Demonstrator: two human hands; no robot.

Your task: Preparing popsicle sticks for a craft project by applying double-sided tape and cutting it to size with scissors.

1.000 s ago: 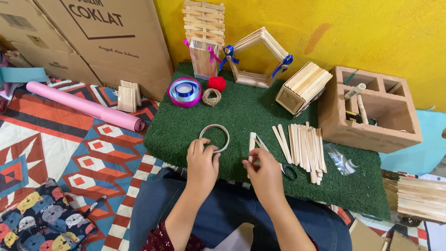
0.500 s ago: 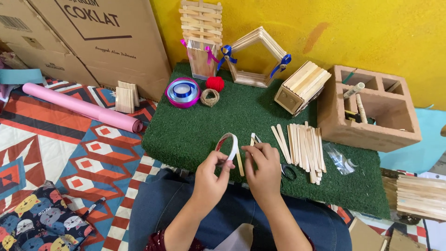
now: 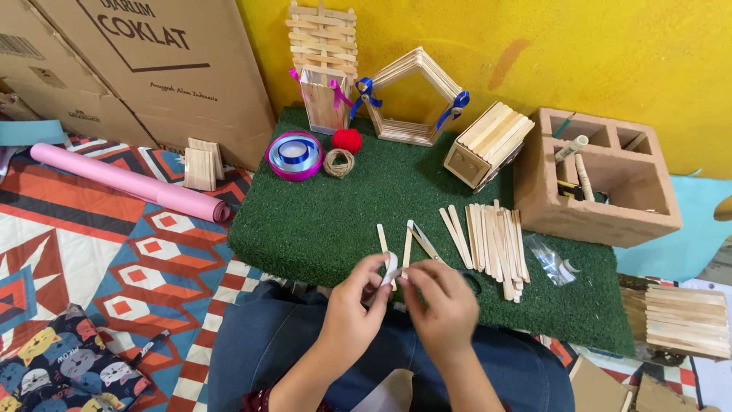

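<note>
My left hand [image 3: 352, 307] pinches a thin white tape roll [image 3: 391, 268], seen edge-on, just above the near edge of the green turf mat [image 3: 328, 221]. The fingertips of my right hand [image 3: 441, 301] meet it from the right and pinch at the roll's rim. Two loose wooden craft sticks [image 3: 382, 237] lie on the mat right behind my fingers. Scissors [image 3: 425, 243] lie beside them, partly hidden under my right hand. A spread pile of craft sticks [image 3: 492, 238] lies to the right.
At the mat's back stand a stick fence holder [image 3: 323, 53], a pentagon stick frame [image 3: 415, 95], a small stick house [image 3: 488, 143], a blue ribbon spool [image 3: 294, 155], twine [image 3: 339, 162] and a red yarn ball [image 3: 348, 140]. A clay block [image 3: 602, 179] is on the right. A pink paper roll [image 3: 126, 181] and cardboard boxes [image 3: 152, 69] are on the left.
My left hand lifted the tape roll off the mat, turned it on edge and drew it toward my lap. My right hand came in to meet it.
</note>
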